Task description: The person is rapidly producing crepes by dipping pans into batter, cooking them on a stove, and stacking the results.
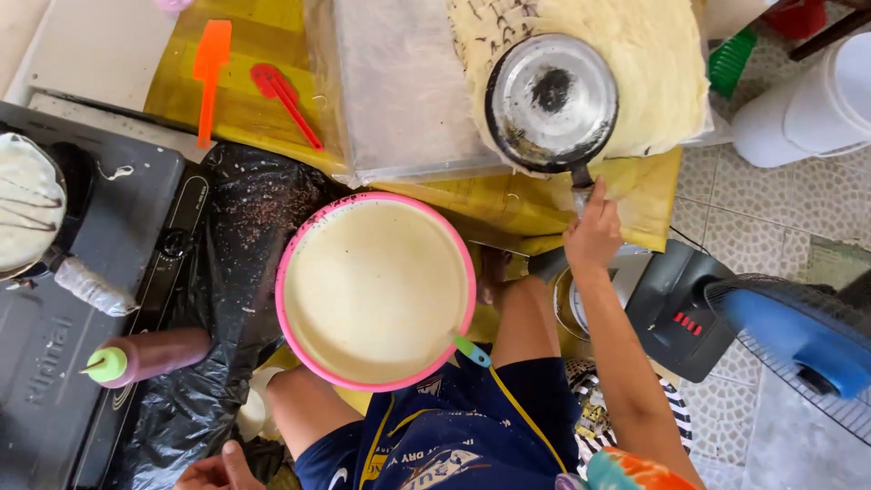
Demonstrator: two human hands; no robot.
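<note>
The small metal pan [552,102] sits bottom-up at about one o'clock, its round steel base scorched black at the centre, resting on a stack of pale thin crepes [653,63]. The right hand [594,234] closes around the pan's dark handle just below the rim, fingers wrapped tight.

At the middle, a pink-rimmed bowl [288,238] holds smooth cream-coloured batter, with a green-and-blue utensil handle [472,350] poking over its edge at five o'clock. The left hand [218,472] lies at seven o'clock, at the frame's bottom edge; only part shows, and whether it is spread or curled cannot be told.

A brown squeeze bottle [154,354] with a light green nozzle lies on its side at eight o'clock, beside a black plastic sheet [245,227]. A dark flat stove [54,336] fills nine o'clock. An orange spatula [210,73] and a red scoop [283,98] rest on yellow paper [245,109] at eleven o'clock. A clear plastic-covered tray [399,91] lies at twelve. A blue fan [798,336] stands at four o'clock, a white tub [807,100] at two.
</note>
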